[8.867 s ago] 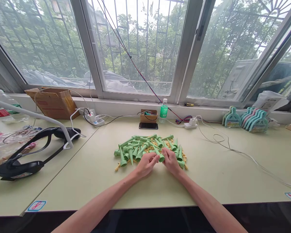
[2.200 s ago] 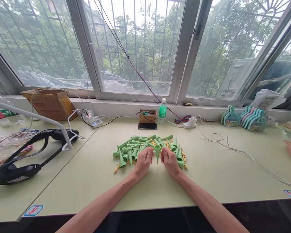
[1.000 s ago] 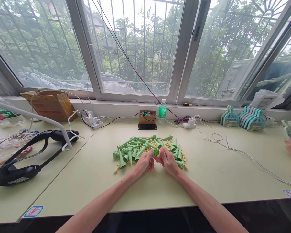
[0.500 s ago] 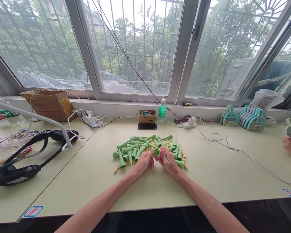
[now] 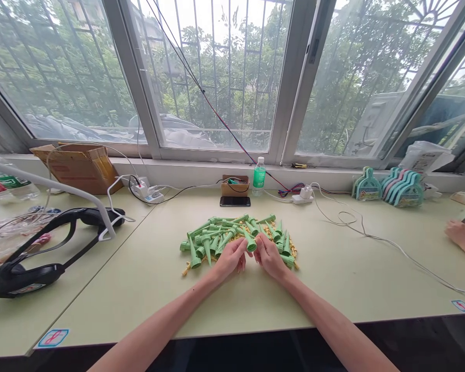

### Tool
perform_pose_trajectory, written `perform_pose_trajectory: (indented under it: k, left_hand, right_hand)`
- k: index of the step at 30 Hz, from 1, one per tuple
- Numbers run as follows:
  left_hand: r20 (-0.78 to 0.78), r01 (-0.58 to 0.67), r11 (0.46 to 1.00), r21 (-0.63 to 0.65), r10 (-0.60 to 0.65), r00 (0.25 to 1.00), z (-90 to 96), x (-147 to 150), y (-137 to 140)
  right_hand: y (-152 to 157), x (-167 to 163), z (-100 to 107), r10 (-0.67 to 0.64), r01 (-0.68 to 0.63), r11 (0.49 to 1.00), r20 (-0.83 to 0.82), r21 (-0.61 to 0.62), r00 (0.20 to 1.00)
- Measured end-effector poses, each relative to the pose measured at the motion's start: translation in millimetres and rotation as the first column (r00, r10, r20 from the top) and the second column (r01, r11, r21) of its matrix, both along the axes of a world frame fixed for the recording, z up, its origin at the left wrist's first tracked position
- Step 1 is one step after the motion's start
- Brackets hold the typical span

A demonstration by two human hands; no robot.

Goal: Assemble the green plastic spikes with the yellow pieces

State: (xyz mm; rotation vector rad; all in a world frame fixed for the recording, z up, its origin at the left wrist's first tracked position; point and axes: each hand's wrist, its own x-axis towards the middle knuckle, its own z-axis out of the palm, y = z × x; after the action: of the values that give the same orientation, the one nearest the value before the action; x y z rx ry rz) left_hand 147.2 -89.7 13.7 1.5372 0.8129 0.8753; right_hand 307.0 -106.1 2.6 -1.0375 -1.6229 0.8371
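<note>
My left hand (image 5: 231, 256) is closed on a green plastic watering spike (image 5: 250, 243), a cone with a wide round collar. Its open collar end faces down toward me, and the tip points away over the pile. My right hand (image 5: 269, 255) is beside the collar, fingers pinched together. Whatever they hold is hidden, though a small yellowish bit shows near the fingertips. Just beyond both hands lies a heap of similar green spikes (image 5: 205, 243), with small yellow plastic pieces (image 5: 293, 249) scattered under and around it.
Behind the heap are a phone (image 5: 235, 201), a small cardboard box (image 5: 235, 184) and a green-labelled bottle (image 5: 259, 176). A white cable (image 5: 395, 247) crosses the right side. Black headgear (image 5: 58, 248) lies left. At far right is another person's hand (image 5: 460, 232).
The spike in my left hand has tilted, so its collar opening now faces lower and its side shows. My hands have barely moved. The other person's hand at far right has shifted slightly.
</note>
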Motion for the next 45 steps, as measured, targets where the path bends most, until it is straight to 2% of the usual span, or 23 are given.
perform_pose_trajectory:
  k: [5, 9, 15, 21, 32, 45]
  left_hand:
    - [-0.008, 0.012, 0.999, 0.031, -0.012, 1.0, 2.1, 0.9, -2.7]
    - [-0.041, 0.015, 0.997, 0.071, -0.012, 0.999, -3.0, 1.1, -3.0]
    - [-0.082, 0.012, 0.979, 0.202, 0.005, 0.997, -11.5, -0.9, -0.8]
    - [-0.135, -0.046, 0.943, 0.329, 0.095, 0.986, -13.4, -1.1, 0.0]
    - [-0.149, -0.022, 0.92, 0.392, 0.087, 0.985, -12.0, -1.4, 1.3]
    - [-0.179, -0.036, 0.899, 0.436, 0.126, 0.976, -20.4, -1.7, 4.7]
  right_hand:
    - [2.6, 0.8, -3.4, -0.01, 0.01, 1.0, -0.032, -0.019, 0.999]
    - [3.0, 1.1, -3.2, -0.021, 0.02, 0.999, -0.031, -0.043, 0.999]
    - [4.5, 1.9, -4.8, -0.058, 0.059, 0.998, 0.018, -0.038, 0.998]
    - [5.5, 3.2, -6.7, -0.078, 0.078, 0.997, 0.071, 0.002, 0.994]
    - [5.2, 3.7, -6.7, -0.072, 0.073, 0.997, 0.065, -0.004, 0.995]
    - [5.2, 2.8, -7.0, -0.122, 0.122, 0.993, 0.065, 0.011, 0.99]
